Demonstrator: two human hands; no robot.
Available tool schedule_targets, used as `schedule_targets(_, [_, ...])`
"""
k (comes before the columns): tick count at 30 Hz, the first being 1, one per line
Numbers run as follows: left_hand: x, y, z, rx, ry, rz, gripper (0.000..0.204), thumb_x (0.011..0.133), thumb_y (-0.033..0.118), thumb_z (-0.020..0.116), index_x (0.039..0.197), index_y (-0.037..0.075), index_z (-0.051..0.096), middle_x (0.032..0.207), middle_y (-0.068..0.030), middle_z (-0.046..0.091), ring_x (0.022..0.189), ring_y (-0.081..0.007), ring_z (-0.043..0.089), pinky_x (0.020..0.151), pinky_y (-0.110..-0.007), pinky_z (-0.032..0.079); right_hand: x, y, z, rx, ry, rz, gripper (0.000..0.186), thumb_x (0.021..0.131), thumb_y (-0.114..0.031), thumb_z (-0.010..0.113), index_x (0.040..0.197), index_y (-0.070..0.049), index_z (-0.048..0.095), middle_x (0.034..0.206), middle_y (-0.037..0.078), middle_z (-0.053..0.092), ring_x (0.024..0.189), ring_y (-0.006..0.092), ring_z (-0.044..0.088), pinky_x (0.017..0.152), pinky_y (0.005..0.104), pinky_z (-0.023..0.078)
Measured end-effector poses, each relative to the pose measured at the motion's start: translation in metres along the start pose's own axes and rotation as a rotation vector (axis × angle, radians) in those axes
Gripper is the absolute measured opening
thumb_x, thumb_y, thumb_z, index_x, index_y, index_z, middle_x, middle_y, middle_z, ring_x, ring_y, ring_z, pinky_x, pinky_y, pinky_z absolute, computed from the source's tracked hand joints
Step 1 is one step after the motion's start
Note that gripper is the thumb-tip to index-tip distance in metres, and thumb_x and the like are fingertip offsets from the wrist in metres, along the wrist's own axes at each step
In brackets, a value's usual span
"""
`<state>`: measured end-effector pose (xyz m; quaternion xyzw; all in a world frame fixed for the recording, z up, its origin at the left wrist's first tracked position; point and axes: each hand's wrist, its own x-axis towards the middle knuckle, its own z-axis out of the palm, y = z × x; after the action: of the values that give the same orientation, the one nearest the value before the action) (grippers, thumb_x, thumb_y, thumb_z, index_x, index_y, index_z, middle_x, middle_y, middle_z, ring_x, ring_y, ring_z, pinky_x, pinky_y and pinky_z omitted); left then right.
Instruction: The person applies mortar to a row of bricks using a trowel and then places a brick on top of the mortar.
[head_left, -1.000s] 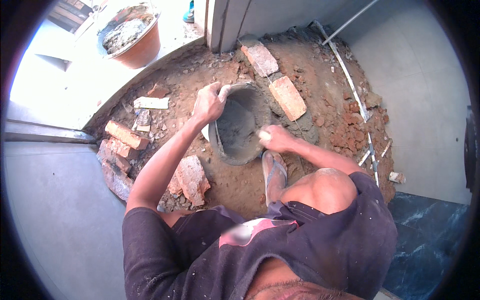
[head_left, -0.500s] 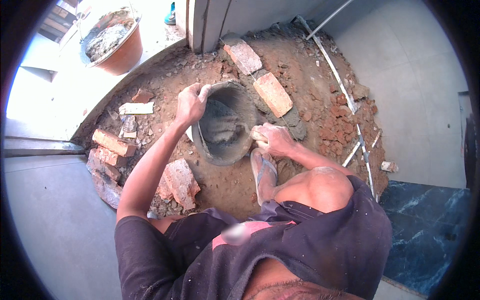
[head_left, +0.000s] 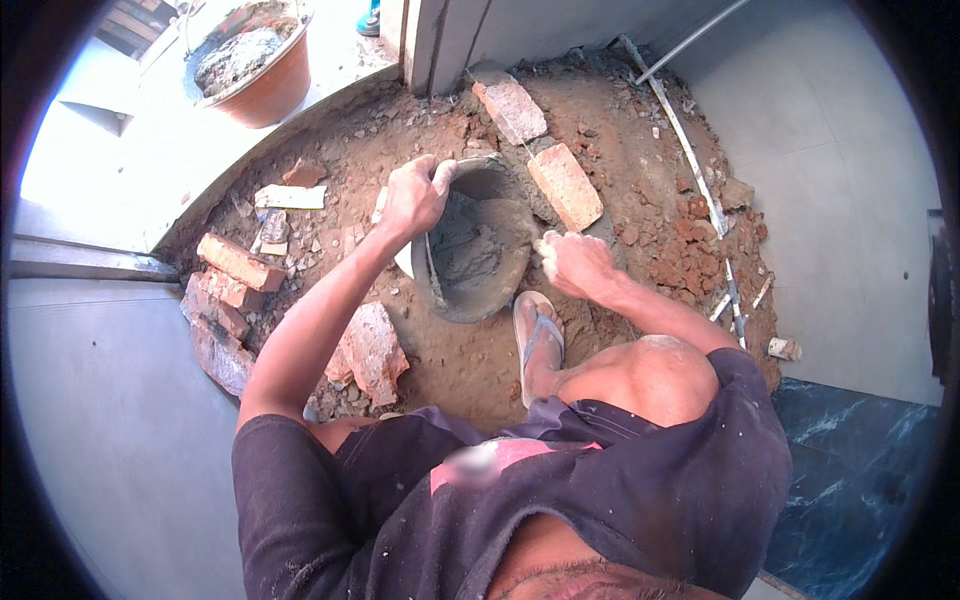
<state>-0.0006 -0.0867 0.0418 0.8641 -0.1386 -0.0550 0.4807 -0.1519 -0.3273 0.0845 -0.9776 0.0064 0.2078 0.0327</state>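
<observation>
A grey, mortar-smeared bucket (head_left: pixel 437 284) is tilted on the dirt in front of me, with wet mortar (head_left: pixel 470 245) inside. Its far-left rim is gripped by my left hand (head_left: pixel 418 196), thumb toward the opening. My right hand (head_left: pixel 578 265) is closed at the bucket's right side, around the pale handle of what appears to be a trowel; the mortar-coated blade is hard to tell from the mortar. Just beyond that hand lies an orange brick (head_left: pixel 565 187), and farther off a second brick (head_left: pixel 510 108). Both sit in a row along a thin taut string.
An orange bucket of mortar (head_left: pixel 262 85) stands on the bright ledge at far left. Stacked bricks (head_left: pixel 238 263) and a broken brick (head_left: pixel 370 350) lie left of me. White pipes (head_left: pixel 690 150) and rubble (head_left: pixel 685 240) are at right. My sandaled foot (head_left: pixel 540 345) is near the bucket.
The whole view has shifted, with the scene moving slightly right and up. My right hand has drawn a little away from the bucket, and the mortar inside has been stirred into a different shape.
</observation>
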Motion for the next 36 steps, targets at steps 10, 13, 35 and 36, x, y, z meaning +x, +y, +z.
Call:
schedule_targets(10, [-0.008, 0.008, 0.006, -0.042, 0.027, 0.070, 0.038, 0.096, 0.034, 0.062, 0.090, -0.003, 0.067, 0.079, -0.0238, 0.066, 0.075, -0.0336, 0.067, 0.072, -0.044, 0.050, -0.007, -0.028, 0.046, 0.736, -0.280, 0.033, 0.036, 0.083, -0.030, 0.070, 0.103, -0.001, 0.070, 0.082, 0.018, 0.071, 0.067, 0.0271, 0.070, 0.062, 0.0399, 0.055])
schedule_targets(13, [-0.010, 0.016, 0.005, 0.013, -0.004, 0.052, 0.039, 0.096, 0.035, 0.062, 0.089, -0.003, 0.066, 0.079, -0.0242, 0.066, 0.076, -0.0354, 0.067, 0.072, -0.045, 0.050, -0.014, -0.021, 0.068, 1.003, -0.351, 0.033, 0.033, 0.085, -0.024, 0.071, 0.110, -0.001, 0.069, 0.080, 0.007, 0.069, 0.058, 0.0122, 0.063, 0.054, 0.0302, 0.051])
schedule_targets(35, [-0.005, 0.013, -0.003, -0.008, -0.065, 0.004, 0.045, 0.097, 0.040, 0.060, 0.088, -0.003, 0.066, 0.081, -0.0276, 0.065, 0.077, -0.0415, 0.065, 0.073, -0.048, 0.049, -0.028, -0.006, -0.040, -0.092, 0.134, 0.017, 0.021, 0.090, -0.023, 0.060, 0.108, -0.015, 0.066, 0.099, 0.021, 0.069, 0.088, 0.0408, 0.069, 0.078, 0.0522, 0.055])
schedule_targets(36, [-0.005, 0.018, -0.002, -0.001, -0.063, 0.020, 0.044, 0.097, 0.040, 0.060, 0.088, -0.003, 0.066, 0.080, -0.0274, 0.065, 0.077, -0.0412, 0.066, 0.073, -0.047, 0.049, -0.024, -0.004, -0.036, -0.084, 0.059, 0.051, 0.021, 0.090, -0.024, 0.059, 0.107, -0.014, 0.067, 0.099, 0.021, 0.070, 0.089, 0.0413, 0.069, 0.078, 0.0519, 0.055])
